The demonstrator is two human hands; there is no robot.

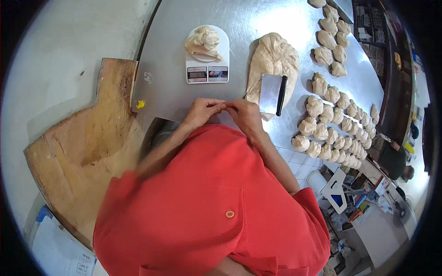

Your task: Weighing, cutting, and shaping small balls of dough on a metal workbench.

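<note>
My left hand (pixel 204 112) and my right hand (pixel 245 115) meet at the fingertips over the near edge of the steel table. Both are pinched closed; anything between the fingers is too small to make out. Just beyond them stands a white kitchen scale (pixel 207 75) with a lit display, and a rough lump of dough (pixel 203 42) rests on its plate. To the right lies a large mass of dough (pixel 275 50). On the near part of that mass rests a dough scraper (pixel 270 93) with a metal blade and black handle.
Several rows of portioned dough pieces (pixel 327 114) cover the table's right side, with more dough pieces (pixel 326 40) farther back. A small yellow object (pixel 140 104) sits near the left table edge. A worn wooden board (pixel 78 152) stands at left. Shelves and another person (pixel 393 161) appear far right.
</note>
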